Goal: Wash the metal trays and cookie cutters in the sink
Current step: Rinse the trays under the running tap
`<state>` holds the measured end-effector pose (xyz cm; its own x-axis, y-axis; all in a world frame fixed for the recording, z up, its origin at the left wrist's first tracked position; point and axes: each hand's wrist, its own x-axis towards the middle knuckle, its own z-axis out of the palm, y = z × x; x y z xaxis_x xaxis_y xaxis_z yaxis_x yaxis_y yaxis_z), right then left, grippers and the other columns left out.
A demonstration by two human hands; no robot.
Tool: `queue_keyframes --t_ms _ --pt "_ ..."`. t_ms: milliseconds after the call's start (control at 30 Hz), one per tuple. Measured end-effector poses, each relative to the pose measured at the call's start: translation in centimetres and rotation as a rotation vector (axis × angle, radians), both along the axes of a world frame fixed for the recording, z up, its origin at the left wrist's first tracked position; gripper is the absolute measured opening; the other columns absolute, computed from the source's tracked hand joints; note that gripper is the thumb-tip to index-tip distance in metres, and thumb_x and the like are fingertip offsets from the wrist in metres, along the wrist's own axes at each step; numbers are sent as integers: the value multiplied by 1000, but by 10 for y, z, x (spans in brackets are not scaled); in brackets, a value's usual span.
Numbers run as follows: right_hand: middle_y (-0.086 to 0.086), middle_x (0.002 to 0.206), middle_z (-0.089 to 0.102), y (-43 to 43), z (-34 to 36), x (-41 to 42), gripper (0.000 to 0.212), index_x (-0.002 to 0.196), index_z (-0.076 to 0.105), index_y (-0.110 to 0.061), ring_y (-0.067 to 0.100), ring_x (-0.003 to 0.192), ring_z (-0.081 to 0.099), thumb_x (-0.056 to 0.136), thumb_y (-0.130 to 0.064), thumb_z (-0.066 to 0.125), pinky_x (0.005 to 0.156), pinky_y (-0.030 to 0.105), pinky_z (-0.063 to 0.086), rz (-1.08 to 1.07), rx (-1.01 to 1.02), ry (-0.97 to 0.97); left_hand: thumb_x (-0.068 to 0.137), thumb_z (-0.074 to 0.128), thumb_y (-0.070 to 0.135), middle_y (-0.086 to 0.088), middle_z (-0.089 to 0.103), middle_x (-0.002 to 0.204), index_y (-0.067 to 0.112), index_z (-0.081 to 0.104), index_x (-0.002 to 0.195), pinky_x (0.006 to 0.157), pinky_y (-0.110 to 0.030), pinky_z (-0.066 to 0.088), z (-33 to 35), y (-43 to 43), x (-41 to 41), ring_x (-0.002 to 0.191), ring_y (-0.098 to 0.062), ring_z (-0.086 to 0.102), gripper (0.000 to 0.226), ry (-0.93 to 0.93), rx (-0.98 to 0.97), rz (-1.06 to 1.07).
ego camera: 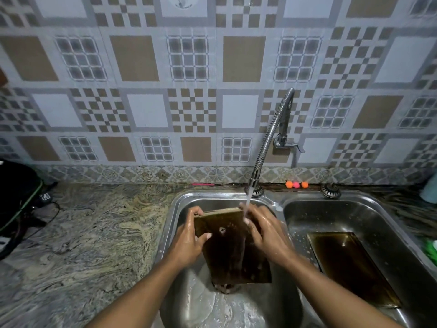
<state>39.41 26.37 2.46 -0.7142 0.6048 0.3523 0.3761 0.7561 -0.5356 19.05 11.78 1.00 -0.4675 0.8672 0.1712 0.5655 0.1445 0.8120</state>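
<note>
Tap [267,143] above the hands runs water onto the right hand [264,230]; a second tray [350,266] lies flat in the basin to its right. Tray [231,252] gripped by its side edges between left hand [189,242] and right, over the sink [175,209] drain, long axis pointing away, far end raised. Dark brown, wet, glossy, one pale spot by the left thumb.

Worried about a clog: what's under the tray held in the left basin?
Below the tray, part of the drain shows, with wet basin floor around it. The tray covers the rest of the drain.
</note>
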Motion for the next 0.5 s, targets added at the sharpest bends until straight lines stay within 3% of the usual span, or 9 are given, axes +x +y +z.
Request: queue_keyframes --t_ms 100,233,400,500 --pt "-10 106 46 -2 9 -7 48 142 34 -51 12 93 55 99 -34 51 81 36 54 35 46 -29 87 75 14 5 54 72 34 37 116 53 -18 44 -1 -5 -6 57 -3 54 52 9 -14 56" --pt "-14 109 41 -2 14 -12 52 140 35 -51 11 96 54 97 -30 54 85 38 55 48 48 -46 87 76 19 2 52 65 38 38 117 50 -21 41 -2 -10 -12 51 -5 49 51 -2 -5 59" --pt "-12 109 39 -3 17 -18 49 140 38 -50 12 92 54 98 -30 54 82 38 57 84 54 -64 84 78 24 -12 64 83 42 39 116 55 -43 52 -6 -14 -22 53 -15 55 53 38 -16 77" --pt "-11 109 40 -7 17 -22 44 138 36 -52 14 92 56 100 -36 50 82 37 55 94 54 -76 85 78 27 -7 64 89 43 38 116 55 -39 53 -7 -23 -28 58 -19 60 53 90 -22 63"
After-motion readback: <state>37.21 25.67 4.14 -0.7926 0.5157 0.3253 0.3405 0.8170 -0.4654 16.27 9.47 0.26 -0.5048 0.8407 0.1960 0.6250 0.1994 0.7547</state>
